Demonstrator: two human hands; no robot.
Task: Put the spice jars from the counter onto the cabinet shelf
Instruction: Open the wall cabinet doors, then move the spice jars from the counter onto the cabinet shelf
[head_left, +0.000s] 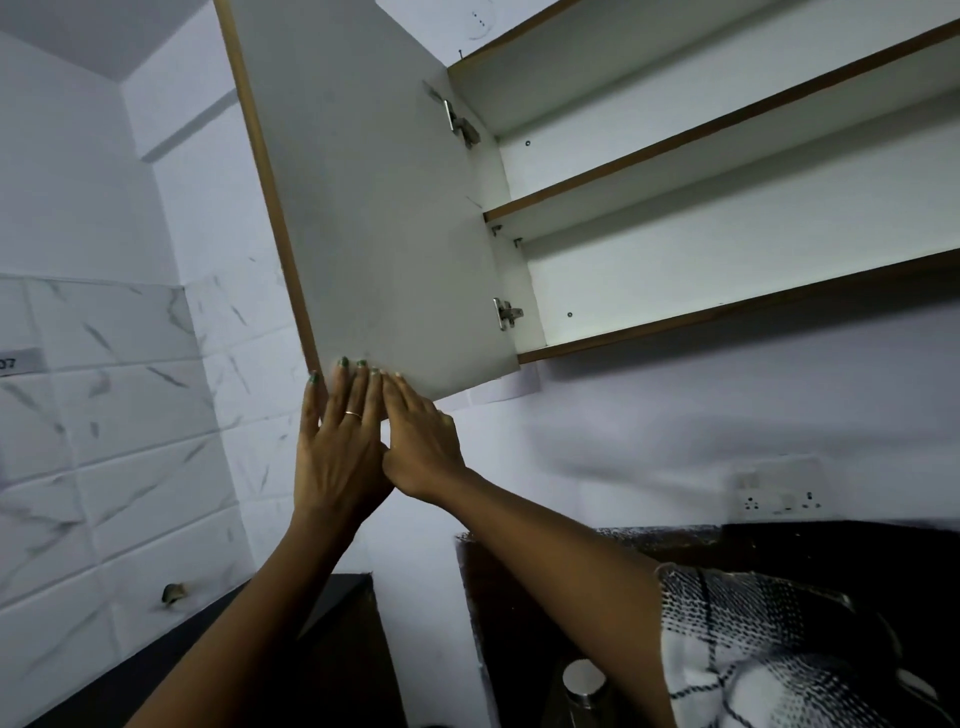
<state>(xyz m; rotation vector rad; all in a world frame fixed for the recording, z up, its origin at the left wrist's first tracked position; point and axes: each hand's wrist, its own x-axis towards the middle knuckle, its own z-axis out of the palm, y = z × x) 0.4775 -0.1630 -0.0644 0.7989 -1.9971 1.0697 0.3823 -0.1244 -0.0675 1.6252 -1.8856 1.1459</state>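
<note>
The wall cabinet's door (374, 208) stands swung open to the left, white with a brown edge. My left hand (337, 452) clasps its lower left corner, thumb round the edge and fingers flat on the inner face. Beside it, my right hand (423, 447) lies with its fingertips against the door's bottom edge. The bottom shelf (727, 317) and the middle shelf (675, 156) show nothing on them. One jar with a silver lid (584, 678) stands on the dark counter (831, 551) under my right forearm; other jars are not in view.
A wall socket (779, 499) sits above the counter at the right. Black-and-white patterned cloth (769, 649) fills the lower right. Marbled tiles (104, 415) cover the left wall, above another dark counter section (311, 623).
</note>
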